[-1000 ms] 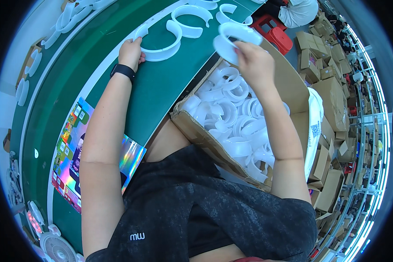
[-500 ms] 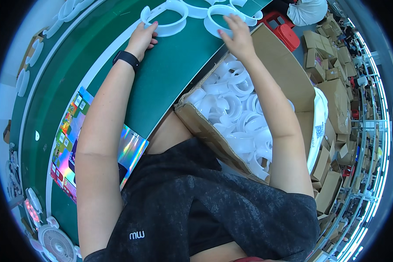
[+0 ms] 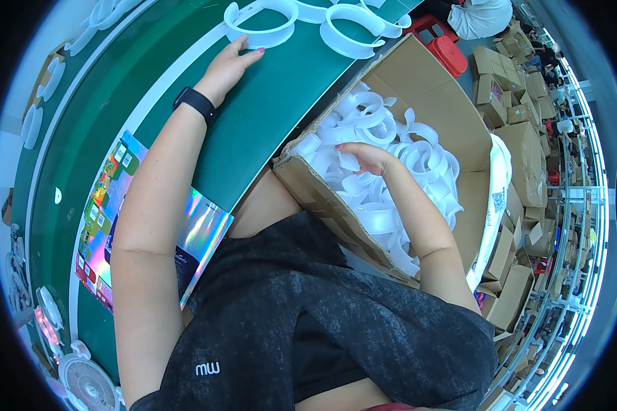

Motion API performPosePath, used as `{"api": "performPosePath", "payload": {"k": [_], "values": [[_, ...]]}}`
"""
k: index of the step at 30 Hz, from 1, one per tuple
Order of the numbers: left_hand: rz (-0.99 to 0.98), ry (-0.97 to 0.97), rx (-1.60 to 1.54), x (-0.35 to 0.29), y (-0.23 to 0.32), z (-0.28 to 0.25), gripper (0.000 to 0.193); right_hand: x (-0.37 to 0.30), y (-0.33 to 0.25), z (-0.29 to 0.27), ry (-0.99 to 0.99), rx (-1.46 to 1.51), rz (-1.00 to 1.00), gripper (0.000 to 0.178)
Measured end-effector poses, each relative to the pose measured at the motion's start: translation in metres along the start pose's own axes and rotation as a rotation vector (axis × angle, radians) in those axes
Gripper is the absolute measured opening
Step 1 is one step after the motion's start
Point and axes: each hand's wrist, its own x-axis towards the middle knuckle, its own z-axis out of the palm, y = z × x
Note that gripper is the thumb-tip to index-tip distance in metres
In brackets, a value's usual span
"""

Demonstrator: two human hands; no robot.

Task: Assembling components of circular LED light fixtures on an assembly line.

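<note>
My left hand (image 3: 227, 72) is open over the green table (image 3: 250, 127), thumb and fingers apart. Its fingertips are just below a white plastic ring (image 3: 271, 38) with a raised rim. Another white ring (image 3: 349, 46) stands to the right, near the table's edge, with no hand on it. Down in the cardboard box, my right hand (image 3: 369, 159) has its thumb and fingers closed around a curved white plastic ring (image 3: 348, 162). Many similar white rings (image 3: 384, 218) lie jumbled around it. Part of the gripped ring is hidden by the hand.
The tall cardboard box (image 3: 452, 92) stands against the table's right side. Under my left forearm lies a shiny printed sheet (image 3: 209, 222). A small white fan (image 3: 89, 380) is at lower left. Red stools (image 3: 448, 56), stacked cartons (image 3: 524, 164) and a seated person are beyond the box.
My right hand has left the ring on the table and moved down into the box. The left hand has drawn slightly back from its ring, fingers spread.
</note>
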Motion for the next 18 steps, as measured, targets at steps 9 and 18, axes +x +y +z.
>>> {"api": "performPosePath", "payload": {"k": [9,18], "values": [[0.094,-0.03,0.119,-0.025,0.003,0.016,0.066,0.021,-0.015,0.003,0.114,-0.299,0.025,0.056],[0.455,-0.061,0.219,-0.088,0.047,0.069,0.047,-0.088,0.009,-0.045,0.455,0.02,-0.481,0.023]]}}
